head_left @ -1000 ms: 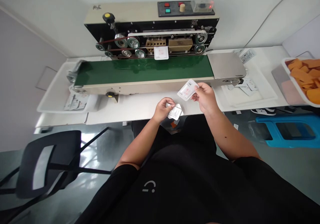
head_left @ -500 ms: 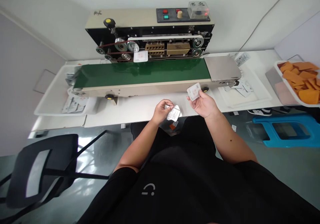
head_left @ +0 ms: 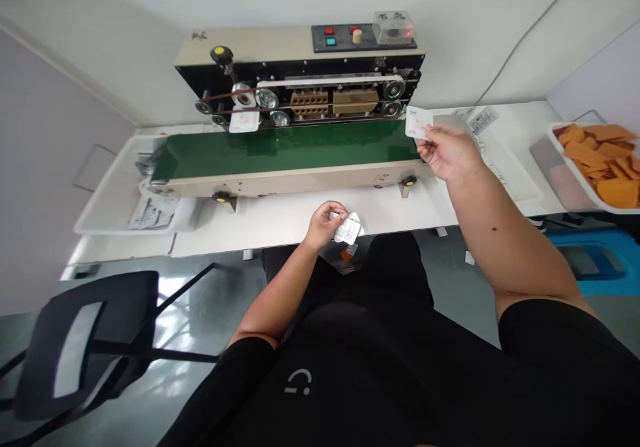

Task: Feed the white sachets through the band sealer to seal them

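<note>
My right hand (head_left: 447, 151) is stretched out to the right end of the green conveyor belt (head_left: 290, 148) and pinches a small white pouch (head_left: 418, 122) at the sealing machine's (head_left: 305, 77) intake. My left hand (head_left: 325, 223) stays at the near table edge, fingers closed on a small stack of white pouches (head_left: 349, 228). Another white pouch (head_left: 245, 120) rides along the sealing band near the left end of the machine.
A white tray (head_left: 105, 204) at the left end holds sealed pouches. At the right stand a tray of orange pieces (head_left: 603, 157), loose pouches (head_left: 481, 120) on the table and a blue stool (head_left: 590, 260). A black chair (head_left: 85, 344) is at lower left.
My right hand moved up and to the right from the table edge, carrying its pouch to the belt's right end. The pouch in the sealing band travelled leftward. The left hand stayed put.
</note>
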Tool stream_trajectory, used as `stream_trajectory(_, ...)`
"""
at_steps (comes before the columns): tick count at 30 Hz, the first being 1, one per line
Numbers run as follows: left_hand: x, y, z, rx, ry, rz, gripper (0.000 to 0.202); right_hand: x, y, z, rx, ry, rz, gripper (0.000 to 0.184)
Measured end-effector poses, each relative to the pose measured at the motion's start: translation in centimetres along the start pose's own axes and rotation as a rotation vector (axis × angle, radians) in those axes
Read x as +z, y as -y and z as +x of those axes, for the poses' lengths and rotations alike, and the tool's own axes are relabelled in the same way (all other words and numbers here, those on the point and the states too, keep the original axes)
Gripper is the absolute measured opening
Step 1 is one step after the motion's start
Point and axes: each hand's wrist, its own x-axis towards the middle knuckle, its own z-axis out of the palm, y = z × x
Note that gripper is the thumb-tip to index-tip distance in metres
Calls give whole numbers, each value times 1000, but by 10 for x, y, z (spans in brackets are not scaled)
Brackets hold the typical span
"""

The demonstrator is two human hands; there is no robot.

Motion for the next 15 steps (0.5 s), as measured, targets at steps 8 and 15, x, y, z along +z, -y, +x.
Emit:
stream_trajectory(8,1,0,0,-6,-1,-11,35,35,22,44,34,-48,-232,7)
stream_trajectory(15,0,1,0,10,-25,-10,34,65,13,50,-114,-29,-415,19)
